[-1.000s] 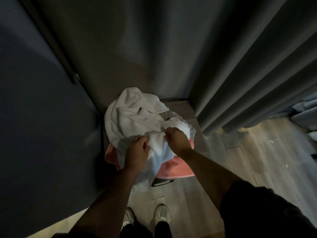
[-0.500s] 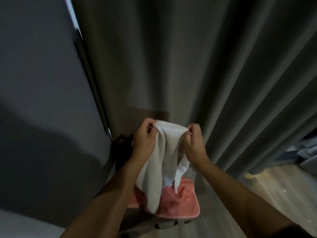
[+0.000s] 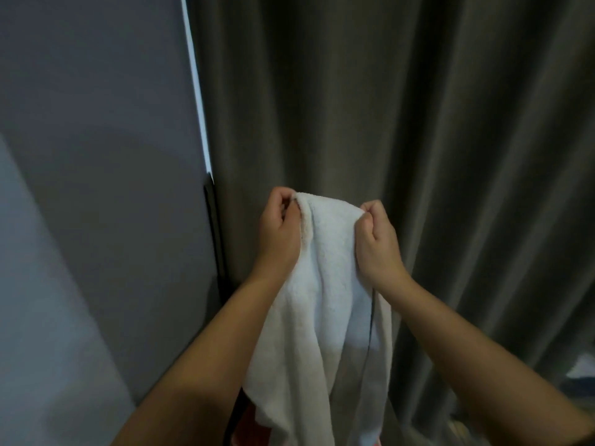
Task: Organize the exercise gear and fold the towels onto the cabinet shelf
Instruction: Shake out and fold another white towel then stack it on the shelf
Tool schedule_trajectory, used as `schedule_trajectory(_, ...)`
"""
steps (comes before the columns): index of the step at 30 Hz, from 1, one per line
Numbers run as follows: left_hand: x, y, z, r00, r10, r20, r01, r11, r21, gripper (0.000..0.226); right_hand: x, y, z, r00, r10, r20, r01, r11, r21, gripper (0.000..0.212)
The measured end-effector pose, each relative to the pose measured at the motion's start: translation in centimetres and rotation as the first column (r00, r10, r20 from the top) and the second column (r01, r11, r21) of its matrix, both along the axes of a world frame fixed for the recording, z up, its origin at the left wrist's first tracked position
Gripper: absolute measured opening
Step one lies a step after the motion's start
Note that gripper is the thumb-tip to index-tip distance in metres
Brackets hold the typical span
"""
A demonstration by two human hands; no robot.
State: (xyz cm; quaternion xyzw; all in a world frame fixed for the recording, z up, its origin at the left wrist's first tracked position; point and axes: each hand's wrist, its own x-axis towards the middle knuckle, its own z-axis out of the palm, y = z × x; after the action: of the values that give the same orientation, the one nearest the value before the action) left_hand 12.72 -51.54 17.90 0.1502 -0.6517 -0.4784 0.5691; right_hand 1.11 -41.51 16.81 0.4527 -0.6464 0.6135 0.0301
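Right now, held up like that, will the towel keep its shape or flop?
Likely floppy: the towel hangs in loose folds from the left hand and right hand. Probably light: pinches at its top edge carry it.

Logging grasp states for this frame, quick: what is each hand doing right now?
Left hand: closed, grip on the top edge of the white towel.
Right hand: closed, grip on the same towel's top edge.

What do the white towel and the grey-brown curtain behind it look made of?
The white towel looks like terry cotton or microfibre with a matte finish: it has a nubby pile and a thick rolled hem, and it hangs limp. The grey-brown curtain looks like dense woven fabric, possibly polyester, with a faint sheen: it falls in long smooth vertical pleats, and the weave is too fine to see.
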Motion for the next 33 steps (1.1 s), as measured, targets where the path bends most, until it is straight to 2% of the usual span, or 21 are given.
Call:
schedule_trajectory(4, 1.2, 1.1, 1.1, 1.0, -0.028, 0.011, 0.027, 0.997, 0.077, 0.019, 1.5, -0.1, 1.4, 0.999, 0.005, 0.049, -0.003, 1.0, -0.03, 0.021)
schedule_trajectory(10, 3.8, 3.1, 0.3, 1.0, 0.015, 0.017, -0.017, 0.988, 0.154, 0.017, 3.9, -0.4, 0.9, 0.985, 0.103, 0.14, -0.097, 0.994, -0.05, 0.027)
schedule_trajectory(16, 7.5, 7.1, -0.2, 0.982, 0.189, -0.009, -0.185, 0.972, 0.147, 0.018, 5.7, 0.2, -0.3, 0.867, 0.377, 0.326, -0.377, 0.924, -0.063, 0.052)
schedule_trajectory(19, 9.4, 10.3, -0.9, 0.95, 0.312, -0.02, -0.304, 0.937, 0.172, 0.02, 6.9, 0.9, -1.1, 0.8, 0.472, 0.37, -0.506, 0.862, -0.005, 0.051)
schedule_trajectory(23, 12.4, 14.1, -2.0, 0.87, 0.492, -0.038, -0.479, 0.86, 0.178, 0.014, 10.0, 2.0, -1.6, 0.678, 0.559, 0.477, -0.668, 0.74, 0.082, 0.041)
schedule_trajectory(26, 15.6, 16.5, -2.6, 0.781, 0.625, -0.019, -0.614, 0.772, 0.161, 0.009, 13.3, 2.7, -1.8, 0.592, 0.639, 0.491, -0.773, 0.623, 0.12, 0.033)
schedule_trajectory(31, 21.7, 18.9, -3.9, 0.607, 0.795, -0.003, -0.782, 0.598, 0.177, 0.013, 20.4, 3.2, -2.7, 0.439, 0.768, 0.466, -0.878, 0.477, 0.041, 0.037)
schedule_trajectory(33, 24.6, 19.5, -4.7, 0.541, 0.841, 0.005, -0.825, 0.53, 0.196, 0.008, 23.5, 2.9, -3.5, 0.388, 0.789, 0.476, -0.907, 0.418, 0.046, 0.035)
